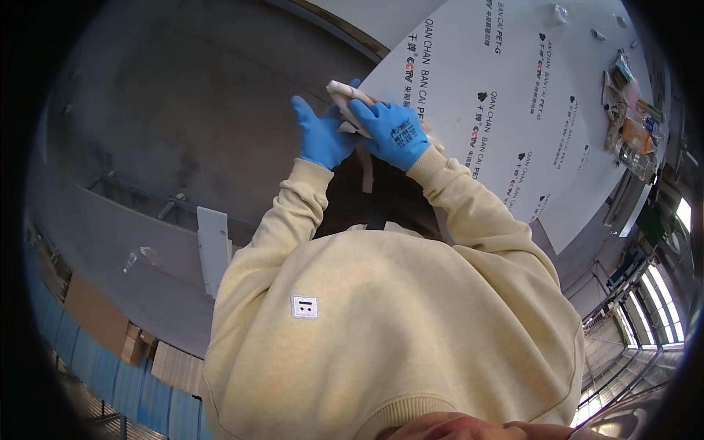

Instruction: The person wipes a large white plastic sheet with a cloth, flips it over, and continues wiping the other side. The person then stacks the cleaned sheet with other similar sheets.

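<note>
**Two gloved hands on a pale roll**

Cream sweatshirt fills the foreground. Beyond it, the right hand in a blue glove is closed around a pale roll, the left hand touching it, at the white board's corner. Small packets lie farther on the board.

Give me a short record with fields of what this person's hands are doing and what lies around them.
left hand: blue glove, open, fingers up, beside the cloth
right hand: blue glove, gripping a crumpled pale cloth
surface: large white sheet with printed marks; the cloth is at its edge
clothing: cream sweatshirt
far corner: small packets and clutter on the sheet
floor: grey concrete
</note>
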The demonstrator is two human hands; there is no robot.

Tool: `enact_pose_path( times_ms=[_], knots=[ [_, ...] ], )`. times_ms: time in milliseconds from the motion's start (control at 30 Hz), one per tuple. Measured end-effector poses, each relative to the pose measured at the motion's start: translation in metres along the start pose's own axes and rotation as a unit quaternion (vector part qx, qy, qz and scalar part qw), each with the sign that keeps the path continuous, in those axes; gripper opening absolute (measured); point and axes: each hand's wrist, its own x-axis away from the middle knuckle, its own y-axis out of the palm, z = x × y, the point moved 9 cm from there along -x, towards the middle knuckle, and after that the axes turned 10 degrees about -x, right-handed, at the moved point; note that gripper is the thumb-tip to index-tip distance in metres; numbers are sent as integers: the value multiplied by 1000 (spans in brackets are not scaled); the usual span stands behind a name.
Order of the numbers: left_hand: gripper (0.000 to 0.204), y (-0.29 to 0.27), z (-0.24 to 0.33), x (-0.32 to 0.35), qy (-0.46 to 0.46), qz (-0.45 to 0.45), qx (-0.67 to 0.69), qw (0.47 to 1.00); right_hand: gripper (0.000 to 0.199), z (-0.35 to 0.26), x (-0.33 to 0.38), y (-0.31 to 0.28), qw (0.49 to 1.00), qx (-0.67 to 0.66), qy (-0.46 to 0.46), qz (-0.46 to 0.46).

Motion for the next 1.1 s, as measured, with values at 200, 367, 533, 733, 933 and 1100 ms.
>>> enact_pose_path(
  times_ms=[200,367,533,733,933,1100],
  knots=[
    [125,1,-4,-2,-1,-21,-17,1000,47,36,-49,-15,990,74,121,-16],
    [120,9,0,-9,12,-84,-16,996,61,115,-53,-138,938,95,231,242],
    [102,-1,-5,-16,-9,-24,-28,999,48,104,-44,-81,916,112,271,274],
    [59,-5,-1,-22,-14,33,-122,992,44,63,-27,-30,958,26,244,145],
    [51,-1,5,-21,-31,56,-161,985,61,157,222,-111,800,108,477,349],
    [51,-11,-2,-24,-62,107,-166,978,68,185,369,-108,608,49,669,424]
  ],
)
